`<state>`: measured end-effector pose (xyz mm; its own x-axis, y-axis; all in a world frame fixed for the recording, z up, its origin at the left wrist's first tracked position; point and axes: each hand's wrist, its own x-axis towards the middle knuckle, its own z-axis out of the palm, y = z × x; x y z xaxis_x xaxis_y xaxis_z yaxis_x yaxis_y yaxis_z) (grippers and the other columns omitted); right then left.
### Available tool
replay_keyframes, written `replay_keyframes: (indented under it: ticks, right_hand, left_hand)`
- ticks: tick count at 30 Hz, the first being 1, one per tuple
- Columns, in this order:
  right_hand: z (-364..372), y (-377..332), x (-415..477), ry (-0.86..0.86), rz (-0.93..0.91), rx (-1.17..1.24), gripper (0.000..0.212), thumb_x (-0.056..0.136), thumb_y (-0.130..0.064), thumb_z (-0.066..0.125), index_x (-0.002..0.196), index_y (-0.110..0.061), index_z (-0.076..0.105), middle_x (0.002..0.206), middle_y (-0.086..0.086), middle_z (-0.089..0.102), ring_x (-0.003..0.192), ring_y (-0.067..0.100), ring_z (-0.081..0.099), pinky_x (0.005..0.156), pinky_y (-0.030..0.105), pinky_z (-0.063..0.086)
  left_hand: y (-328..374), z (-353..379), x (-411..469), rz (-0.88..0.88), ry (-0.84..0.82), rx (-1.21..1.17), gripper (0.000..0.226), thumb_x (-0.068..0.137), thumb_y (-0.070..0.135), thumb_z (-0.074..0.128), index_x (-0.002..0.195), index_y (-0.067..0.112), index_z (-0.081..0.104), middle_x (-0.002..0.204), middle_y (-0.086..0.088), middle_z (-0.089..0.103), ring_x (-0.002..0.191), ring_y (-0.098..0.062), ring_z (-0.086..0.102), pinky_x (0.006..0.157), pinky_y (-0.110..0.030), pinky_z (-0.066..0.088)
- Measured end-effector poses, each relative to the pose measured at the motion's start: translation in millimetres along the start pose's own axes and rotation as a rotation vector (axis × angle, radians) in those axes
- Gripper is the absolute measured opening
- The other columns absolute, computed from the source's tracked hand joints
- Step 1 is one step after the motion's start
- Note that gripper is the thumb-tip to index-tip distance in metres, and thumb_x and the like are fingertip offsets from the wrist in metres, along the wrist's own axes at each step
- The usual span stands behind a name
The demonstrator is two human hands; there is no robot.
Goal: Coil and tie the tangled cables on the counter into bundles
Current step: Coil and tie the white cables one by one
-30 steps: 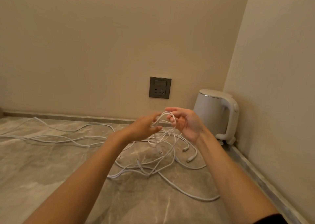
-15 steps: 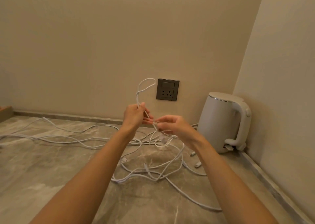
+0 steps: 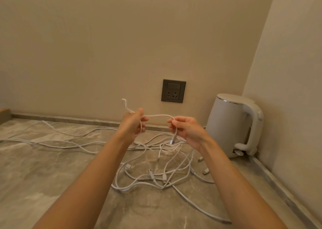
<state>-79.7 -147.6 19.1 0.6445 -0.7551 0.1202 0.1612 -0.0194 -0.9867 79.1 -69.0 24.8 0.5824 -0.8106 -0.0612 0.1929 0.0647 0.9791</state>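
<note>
A tangle of white cables (image 3: 156, 174) lies on the marble counter (image 3: 43, 176), with long strands running off to the left. Above it I hold one white cable (image 3: 158, 115) stretched between both hands. My left hand (image 3: 133, 124) pinches it, and a short looped end sticks up past my fingers. My right hand (image 3: 186, 129) grips the other part, and the cable's plug end (image 3: 172, 140) hangs below my fingers.
A white electric kettle (image 3: 233, 124) stands in the right corner against the walls. A dark wall socket (image 3: 173, 90) sits above the counter behind my hands. A wooden edge (image 3: 4, 113) shows at the far left.
My hands have moved apart, pulling the cable into a span between them. The loop above my left hand has become smaller, and a plug end now hangs from my right hand.
</note>
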Motion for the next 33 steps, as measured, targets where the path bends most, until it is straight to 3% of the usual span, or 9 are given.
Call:
replay_keyframes:
  ticks: [3,6,9,12,15,18,21,25,33]
  right_hand:
    - [-2,7,5,0.153,-0.028,-0.004,0.019,0.094,0.006,0.046,0.091,0.007,0.065,0.068,0.003,0.059,0.051,0.003,0.048,0.051,0.012,0.044]
    - [2,12,10,0.251,-0.07,-0.12,0.021,0.094,0.004,0.046,0.09,0.014,0.064,0.07,0.0,0.063,0.052,0.004,0.04,0.048,0.013,0.035]
    - [9,14,11,0.293,-0.095,-0.234,0.035,0.096,-0.013,0.05,0.087,0.017,0.065,0.068,-0.003,0.063,0.052,0.003,0.042,0.053,0.016,0.034]
    - [18,13,11,0.199,-0.07,-0.171,0.053,0.098,-0.037,0.045,0.076,0.004,0.07,0.053,0.001,0.055,0.046,0.007,0.037,0.049,0.017,0.031]
    - [20,11,14,0.14,-0.042,-0.133,0.067,0.099,-0.047,0.035,0.079,0.006,0.071,0.052,0.005,0.053,0.047,0.009,0.038,0.049,0.023,0.029]
    - [17,10,15,0.188,-0.035,-0.208,0.07,0.099,-0.047,0.033,0.079,0.007,0.071,0.049,0.004,0.052,0.045,0.009,0.037,0.049,0.023,0.03]
    - [12,11,17,0.187,-0.008,-0.206,0.072,0.099,-0.05,0.031,0.068,0.001,0.072,0.045,0.003,0.049,0.042,0.008,0.035,0.047,0.021,0.03]
    - [6,9,19,0.161,0.079,-0.172,0.076,0.098,-0.054,0.027,0.059,0.001,0.061,0.036,-0.002,0.044,0.032,0.006,0.031,0.035,0.014,0.023]
    - [26,24,18,-0.435,0.394,0.157,0.08,0.089,-0.07,0.021,0.049,-0.008,0.052,0.033,-0.006,0.029,0.028,0.005,0.021,0.031,0.014,0.018]
  left_hand:
    - [-2,-12,4,-0.184,0.018,0.006,0.04,0.096,0.04,0.043,0.087,0.002,0.052,0.074,-0.009,0.055,0.057,-0.014,0.045,0.041,-0.021,0.042]
    - [-5,-8,6,0.038,0.302,0.149,0.058,0.085,0.03,0.063,0.13,0.005,0.036,0.123,-0.015,0.046,0.1,-0.023,0.05,0.083,-0.033,0.047]
    - [-5,-1,-1,0.519,0.506,0.884,0.085,0.078,0.008,0.064,0.146,0.017,0.014,0.15,-0.014,0.013,0.139,-0.03,0.011,0.112,-0.045,0.012]
    - [-9,12,-1,0.573,0.281,1.786,0.056,0.085,0.001,0.045,0.137,0.021,0.036,0.152,-0.013,0.018,0.143,-0.031,-0.008,0.108,-0.055,-0.014]
    - [-15,24,5,0.458,-0.016,1.292,0.03,0.091,0.002,0.042,0.116,0.011,0.057,0.12,-0.015,0.058,0.121,-0.029,0.049,0.105,-0.043,0.033]
    - [-11,23,2,0.125,-0.196,0.409,0.024,0.099,0.017,0.035,0.107,0.005,0.053,0.069,-0.011,0.06,0.05,-0.019,0.054,0.049,-0.028,0.045]
    - [-16,8,7,-0.031,-0.428,0.45,0.042,0.097,0.043,0.037,0.086,0.008,0.057,0.045,0.005,0.04,0.036,-0.007,0.025,0.037,-0.017,0.02]
    - [-19,-2,16,0.124,-0.458,0.551,0.035,0.091,0.037,0.052,0.066,0.012,0.056,0.045,0.01,0.034,0.041,-0.004,0.024,0.04,-0.016,0.02]
    - [-22,10,22,0.392,-0.337,0.394,0.02,0.091,0.013,0.054,0.071,0.009,0.057,0.046,0.015,0.055,0.04,0.003,0.042,0.043,-0.011,0.03]
